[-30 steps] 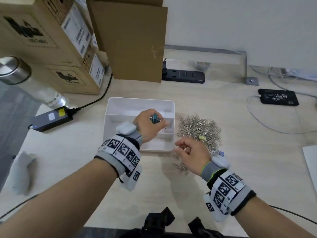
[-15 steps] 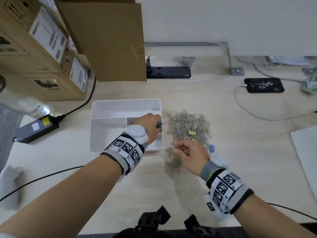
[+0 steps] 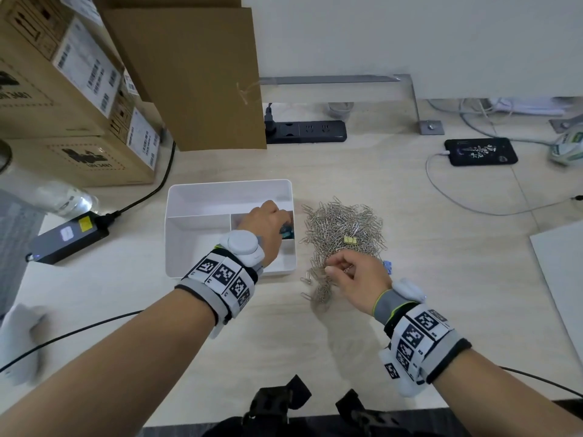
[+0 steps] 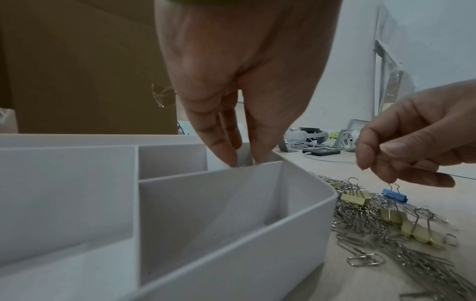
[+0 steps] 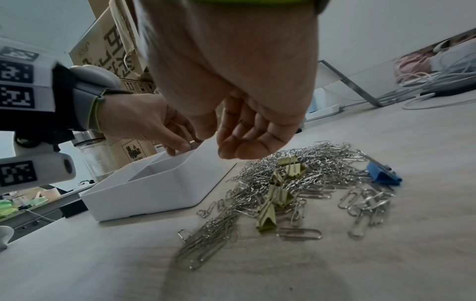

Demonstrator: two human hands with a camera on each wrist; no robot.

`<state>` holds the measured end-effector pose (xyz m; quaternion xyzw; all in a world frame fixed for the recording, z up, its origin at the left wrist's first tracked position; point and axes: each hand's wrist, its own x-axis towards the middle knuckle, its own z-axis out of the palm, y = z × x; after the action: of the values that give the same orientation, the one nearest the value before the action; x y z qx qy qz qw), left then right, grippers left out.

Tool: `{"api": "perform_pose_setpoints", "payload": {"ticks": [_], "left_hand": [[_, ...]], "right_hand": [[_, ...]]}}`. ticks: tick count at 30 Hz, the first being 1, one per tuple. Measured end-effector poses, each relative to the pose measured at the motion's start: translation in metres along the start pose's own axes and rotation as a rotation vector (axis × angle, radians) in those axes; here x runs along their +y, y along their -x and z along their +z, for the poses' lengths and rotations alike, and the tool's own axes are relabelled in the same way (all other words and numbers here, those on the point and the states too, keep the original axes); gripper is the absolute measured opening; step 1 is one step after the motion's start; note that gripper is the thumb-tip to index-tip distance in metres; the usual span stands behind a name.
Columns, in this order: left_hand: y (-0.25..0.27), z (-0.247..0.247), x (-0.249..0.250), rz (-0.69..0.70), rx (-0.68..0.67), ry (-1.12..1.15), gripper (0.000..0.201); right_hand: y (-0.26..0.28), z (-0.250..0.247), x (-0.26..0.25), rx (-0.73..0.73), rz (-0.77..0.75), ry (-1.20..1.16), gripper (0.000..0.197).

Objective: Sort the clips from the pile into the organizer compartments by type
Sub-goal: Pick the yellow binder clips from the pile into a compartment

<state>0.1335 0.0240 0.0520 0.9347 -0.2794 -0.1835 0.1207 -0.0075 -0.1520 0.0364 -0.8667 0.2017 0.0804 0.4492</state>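
Lowered left hand into white plastic organizer, teal binder clips beneath; grip not visible. Right hand pinched blue clip's handle above silver paper-clip pile. Sorted few, left most.

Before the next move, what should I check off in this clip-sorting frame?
1. Left hand over the organizer's right middle compartment: ok.
2. Teal binder clip let go there: cannot tell, fingers hide it.
3. Right hand above the pile: ok.
4. Right hand pinching a clip: cannot tell.
5. Front right compartment free: ok.
6. Pile fully sorted: not ok; yellow binder clips and a blue binder clip lie among paper clips.
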Motion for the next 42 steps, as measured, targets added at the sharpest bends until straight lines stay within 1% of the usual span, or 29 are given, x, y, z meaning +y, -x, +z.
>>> {"api": "perform_pose_setpoints", "payload": {"ticks": [3, 5, 6, 9, 11, 12, 14, 16, 18, 21, 24, 30, 32, 34, 36, 38, 42], "left_hand": [[0.002, -0.002, -0.003, -0.007, 0.014, -0.065, 0.027], [0.004, -0.004, -0.005, -0.011, 0.029, -0.034, 0.024], [0.005, -0.005, -0.005, 0.002, 0.059, 0.000, 0.022], [0.010, -0.004, 0.003, 0.096, 0.222, 0.218, 0.015], [0.014, -0.002, 0.014, 0.106, 0.279, 0.412, 0.009], [0.015, 0.001, 0.022, 0.091, 0.285, 0.521, 0.007], [0.018, 0.006, 0.033, 0.044, 0.276, 0.687, 0.010], [0.022, 0.017, 0.047, 0.030, 0.225, 0.744, 0.010], [0.028, 0.031, 0.062, 0.075, 0.176, 0.725, 0.008], [0.035, 0.053, 0.074, 0.177, 0.126, 0.626, 0.008], [0.037, 0.073, 0.079, 0.193, 0.042, 0.488, 0.013], [0.030, 0.087, 0.087, 0.237, -0.066, 0.250, 0.025], [0.025, 0.091, 0.091, 0.253, -0.092, 0.206, 0.027], [0.020, 0.098, 0.094, 0.260, -0.116, 0.173, 0.029], [0.017, 0.104, 0.094, 0.260, -0.148, 0.156, 0.029], [0.016, 0.108, 0.093, 0.263, -0.157, 0.160, 0.026], [0.019, 0.111, 0.092, 0.268, -0.108, 0.246, 0.011]], "right_hand": [[-0.001, -0.002, 0.002, 0.001, 0.004, -0.009, 0.006], [-0.001, -0.005, 0.003, 0.008, 0.004, 0.009, 0.008], [-0.001, -0.007, 0.003, 0.021, 0.010, 0.009, 0.007], [0.000, -0.015, 0.007, 0.075, 0.032, 0.013, 0.004], [-0.003, -0.023, 0.009, 0.114, 0.044, 0.007, 0.005], [-0.003, -0.029, 0.012, 0.138, 0.046, 0.007, 0.004], [-0.009, -0.038, 0.015, 0.197, 0.050, -0.010, 0.004], [-0.012, -0.050, 0.023, 0.259, 0.068, -0.049, 0.003], [-0.011, -0.063, 0.034, 0.301, 0.110, -0.058, 0.003], [-0.008, -0.073, 0.048, 0.316, 0.156, -0.008, 0.004], [-0.002, -0.071, 0.060, 0.293, 0.185, 0.054, 0.008], [0.008, -0.049, 0.070, 0.165, 0.076, 0.166, 0.010], [0.005, -0.049, 0.070, 0.184, 0.078, 0.151, 0.009], [-0.001, -0.055, 0.073, 0.232, 0.126, 0.124, 0.008], [-0.006, -0.061, 0.076, 0.251, 0.161, 0.126, 0.009], [-0.008, -0.062, 0.076, 0.227, 0.148, 0.148, 0.009], [-0.010, -0.056, 0.068, 0.131, 0.098, 0.175, 0.010]]}}
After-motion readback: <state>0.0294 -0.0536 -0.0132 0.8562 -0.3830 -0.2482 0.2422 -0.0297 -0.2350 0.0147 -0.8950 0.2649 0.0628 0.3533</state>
